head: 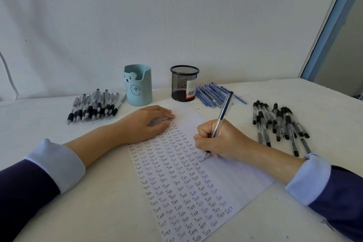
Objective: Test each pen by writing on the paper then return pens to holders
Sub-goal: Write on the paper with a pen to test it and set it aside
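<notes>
Our right hand (222,141) pinches a pen (222,116), its tip on the paper (225,179) at the end of a row of "Test" words. Our left hand (145,124) lies flat, pressing the sheet's top. Rows fill much of the page, so we judge many pens tested. Black pens (94,108), blue pens (212,94) and more black ones (280,124) lie piled on the counter (78,202). No pen shows in the blue cup (138,86) or mesh cup (183,84); returning looks undone.
</notes>
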The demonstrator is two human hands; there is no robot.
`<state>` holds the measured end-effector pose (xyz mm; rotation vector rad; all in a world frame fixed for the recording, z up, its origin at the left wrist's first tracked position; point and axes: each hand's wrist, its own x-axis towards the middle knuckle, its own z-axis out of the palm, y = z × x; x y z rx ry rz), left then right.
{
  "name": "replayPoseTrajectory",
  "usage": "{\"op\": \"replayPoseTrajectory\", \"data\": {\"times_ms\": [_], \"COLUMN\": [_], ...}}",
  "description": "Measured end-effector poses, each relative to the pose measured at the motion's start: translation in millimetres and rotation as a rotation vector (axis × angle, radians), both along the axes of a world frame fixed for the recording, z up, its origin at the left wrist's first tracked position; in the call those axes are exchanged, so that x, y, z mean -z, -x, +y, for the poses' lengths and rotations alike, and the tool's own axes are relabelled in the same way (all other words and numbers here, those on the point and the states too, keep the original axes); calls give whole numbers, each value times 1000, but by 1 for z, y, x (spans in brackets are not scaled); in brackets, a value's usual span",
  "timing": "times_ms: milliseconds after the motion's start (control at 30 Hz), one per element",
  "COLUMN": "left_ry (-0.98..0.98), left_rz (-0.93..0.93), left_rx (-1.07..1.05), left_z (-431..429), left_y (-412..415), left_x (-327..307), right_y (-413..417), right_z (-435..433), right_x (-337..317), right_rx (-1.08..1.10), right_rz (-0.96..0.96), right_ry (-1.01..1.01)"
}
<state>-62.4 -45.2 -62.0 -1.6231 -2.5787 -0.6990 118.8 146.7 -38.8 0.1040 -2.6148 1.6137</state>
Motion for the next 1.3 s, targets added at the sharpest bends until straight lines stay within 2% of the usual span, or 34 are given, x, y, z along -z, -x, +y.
{"op": "replayPoseTrajectory", "data": {"times_ms": [133,233,300,400,533,600,667,733,833,867,967,1000,1067,1133,1233,1300], "left_ry": [-2,-3,-1,2,10,13,25,17,5,1,-4,-11,-48,-79,-84,-52], "left_rz": [-3,-10,-18,-19,-16,-8,-4,-6,-10,-13,-14,-2,15,-47,-194,-243], "left_rx": [-10,-2,-5,-7,-13,-17,-16,-16,-17,-18,-21,-23,-28,-27,24,82], "left_z": [0,0,0,0,0,0,0,0,0,0,-1,-1,1,5,12,17], "left_y": [-1,-1,-2,-4,-4,-4,-3,-3,-4,-4,-5,-6,-12,-22,-41,-54], "left_x": [0,-1,-2,-3,-3,-3,-3,-3,-2,-2,-4,-5,-10,-17,-22,-23], "right_y": [2,2,3,7,16,19,21,19,17,18,21,22,26,26,19,14], "right_z": [2,8,14,24,31,29,27,23,20,21,36,47,75,99,117,121], "right_x": [-9,-21,-24,-17,-7,-2,2,5,9,9,-2,-6,-11,-15,-21,-29], "right_rx": [22,70,119,142,43,-25,-67,-123,-178,-174,-45,36,208,319,387,423], "right_rz": [104,205,208,252,545,605,589,496,225,190,247,280,315,195,-50,-113], "right_ry": [58,20,-23,-240,-644,-710,-664,-609,-724,-732,-586,-594,-785,-988,-1083,-1101]}}
